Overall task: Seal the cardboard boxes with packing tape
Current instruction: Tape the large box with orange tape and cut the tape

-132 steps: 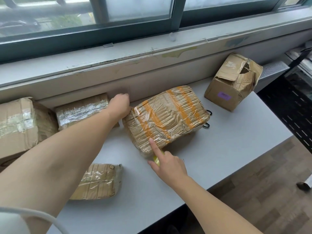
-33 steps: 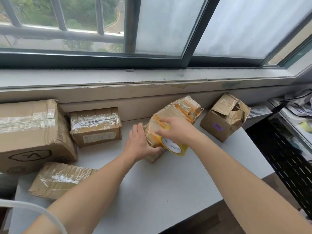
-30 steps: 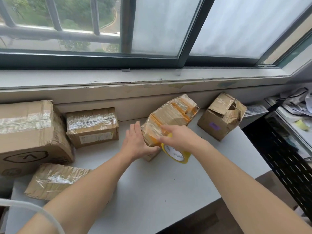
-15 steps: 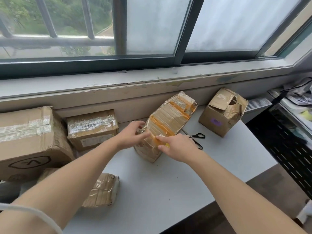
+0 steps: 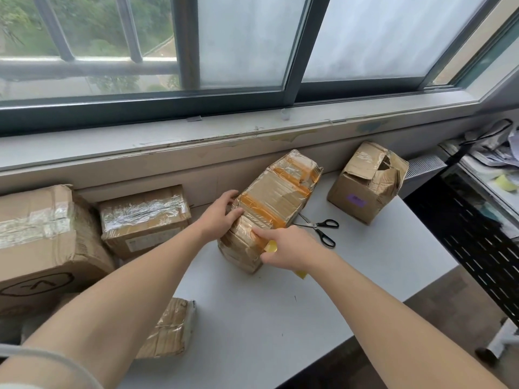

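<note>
The box (image 5: 272, 209) we're taping lies in the mid of the table (image 5: 280, 318). Its long side runs from us toward the wall & a bit to the right. It's brown & crinkly, w/ shiny clear tape all over & orange tape bands across it.

Our L hand (image 5: 222, 217) is on the box's left side, near our end. The fingers are nearly straight & flat against the box, and the thumb lies over the top edge.

Our R hand (image 5: 289, 248) is at the near end. Its pointer finger (image 5: 261, 233) lies straight on the box top, w/ the thumb lower down. A bit of the yellow tape roll (image 5: 271, 246) peeks out between them & more yellow shows under the wrist. So this hand is wrapped round the roll. We can't see its other fingers.

Just right of the box lie scissors (image 5: 320, 228) w/ black handles. The handles are apart & the tips point at the box.

Farther right, by the wall, sits a torn box (image 5: 368, 181) w/ its top open & a purple sticker.

On the left by the wall is a small box (image 5: 143, 217) w/ clear tape on top. Next to it is a big box (image 5: 36, 242) w/ a black oval mark.

A flat pack (image 5: 168, 329) lies at the front left, partly hidden by our L arm.

Behind it all is the window sill (image 5: 196, 136), w/ bars & green trees outside.
</note>
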The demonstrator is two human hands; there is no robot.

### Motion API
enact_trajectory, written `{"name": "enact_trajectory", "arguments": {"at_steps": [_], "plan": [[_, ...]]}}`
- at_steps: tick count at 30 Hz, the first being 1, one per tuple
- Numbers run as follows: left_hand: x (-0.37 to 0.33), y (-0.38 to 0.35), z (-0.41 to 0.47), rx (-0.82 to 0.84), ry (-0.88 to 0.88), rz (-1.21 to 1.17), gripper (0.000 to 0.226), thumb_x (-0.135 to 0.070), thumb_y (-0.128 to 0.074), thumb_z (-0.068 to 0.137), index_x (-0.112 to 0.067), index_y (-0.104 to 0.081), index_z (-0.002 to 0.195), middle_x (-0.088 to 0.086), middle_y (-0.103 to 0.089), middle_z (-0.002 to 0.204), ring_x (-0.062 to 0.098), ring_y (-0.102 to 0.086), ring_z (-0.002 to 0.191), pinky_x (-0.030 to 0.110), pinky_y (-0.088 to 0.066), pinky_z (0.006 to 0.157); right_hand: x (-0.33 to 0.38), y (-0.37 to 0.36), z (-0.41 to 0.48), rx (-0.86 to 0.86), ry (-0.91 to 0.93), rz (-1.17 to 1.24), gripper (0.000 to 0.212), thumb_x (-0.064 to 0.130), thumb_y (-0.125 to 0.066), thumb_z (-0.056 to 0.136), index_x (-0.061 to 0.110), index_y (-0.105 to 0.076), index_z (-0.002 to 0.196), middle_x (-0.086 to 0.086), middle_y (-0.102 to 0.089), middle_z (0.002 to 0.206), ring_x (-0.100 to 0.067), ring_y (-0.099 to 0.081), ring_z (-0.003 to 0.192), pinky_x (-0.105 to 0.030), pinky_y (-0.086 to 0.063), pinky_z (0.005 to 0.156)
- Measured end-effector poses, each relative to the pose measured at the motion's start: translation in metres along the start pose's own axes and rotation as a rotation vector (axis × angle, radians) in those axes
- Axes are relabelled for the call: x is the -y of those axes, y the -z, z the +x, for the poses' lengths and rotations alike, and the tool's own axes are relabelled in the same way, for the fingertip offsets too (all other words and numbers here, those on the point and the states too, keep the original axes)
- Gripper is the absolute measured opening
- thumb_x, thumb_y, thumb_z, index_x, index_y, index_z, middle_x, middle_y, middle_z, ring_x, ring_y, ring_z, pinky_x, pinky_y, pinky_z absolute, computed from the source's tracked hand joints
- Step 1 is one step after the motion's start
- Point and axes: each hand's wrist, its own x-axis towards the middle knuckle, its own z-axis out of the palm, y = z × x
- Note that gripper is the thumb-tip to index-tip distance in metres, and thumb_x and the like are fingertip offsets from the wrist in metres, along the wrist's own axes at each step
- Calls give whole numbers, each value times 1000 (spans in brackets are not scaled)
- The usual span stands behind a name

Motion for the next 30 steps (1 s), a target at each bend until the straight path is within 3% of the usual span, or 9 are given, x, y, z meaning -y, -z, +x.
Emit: {"name": "enact_trajectory", "arguments": {"at_steps": [3, 5, 7, 10, 14, 16, 20, 23, 30], "plan": [[-16, 2, -3, -84, -271, 296, 74, -36, -64, 98, -19, -28, 160, 7, -28, 164, 28, -26, 151, 43, -22, 125, -4, -4, -1, -5, -7, 53, 69, 49, -54, 88, 61, -29, 150, 12, -56, 89, -19, -58, 93, -31, -49, 74], [-31, -4, -7, 5, -488, 561, 75, -59, -44, 96, -28, -24, 161, -3, -13, 171, 23, -6, 158, 49, -7, 126, -6, -7, 0, -15, -12, 62, 61, 48, -55, 87, 53, -43, 146, 3, -63, 105, -25, -63, 105, -37, -56, 84], [-36, -11, -10, 195, -566, 690, 76, -68, -16, 96, -34, -17, 164, -14, 0, 172, 11, 12, 157, 55, 8, 125, -12, -8, -1, 0, 1, 62, 49, 45, -57, 87, 46, -53, 136, 1, -62, 101, -28, -63, 106, -40, -58, 84], [-28, -9, -9, 311, -573, 827, 95, -87, -8, 89, -32, 4, 164, -15, 19, 169, 8, 27, 153, 61, 10, 124, -30, -11, -13, -20, 5, 226, 62, 44, -63, 85, 61, -44, 142, 9, -65, 115, -14, -62, 95, -26, -53, 75], [-21, -10, -8, 276, -624, 1007, 122, -100, -26, 75, -26, 15, 163, -6, 30, 167, 17, 31, 152, 58, 15, 121, -41, -23, -24, -204, 6, 427, 71, 49, -70, 82, 62, -39, 144, 12, -63, 136, -11, -64, 108, -28, -57, 90], [-20, -12, -8, 243, -624, 1023, 124, -96, -37, 74, -25, 13, 163, -4, 26, 168, 18, 27, 154, 60, 12, 123, -43, -27, -23, -228, 6, 373, 73, 52, -68, 84, 63, -32, 146, 6, -68, 126, -16, -65, 103, -29, -56, 86], [-21, -13, -10, 238, -594, 1007, 124, -91, -45, 72, -26, 8, 164, -4, 21, 170, 17, 23, 155, 60, 10, 124, -64, -37, -33, -53, -72, 184, 81, 56, -58, 87, 73, -6, 147, 3, -58, 85, -22, -60, 84, -34, -52, 71], [-30, -12, -9, 246, -576, 1010, 124, -90, -46, 73, -25, 9, 164, -4, 21, 170, 18, 24, 155, 60, 11, 124, -74, -43, -41, -94, -92, 141, 80, 59, -56, 91, 71, -1, 148, -1, -64, 96, -24, -60, 96, -39, -54, 83], [-47, -28, -22, 243, -334, 989, 130, -94, -51, 65, -35, 16, 160, -13, 35, 164, 24, 33, 152, 85, -1, 106, -70, -64, -50, -243, -6, 67, 71, 55, -48, 99, 63, -5, 154, 4, -51, 98, -24, -58, 95, -35, -45, 78]]}}
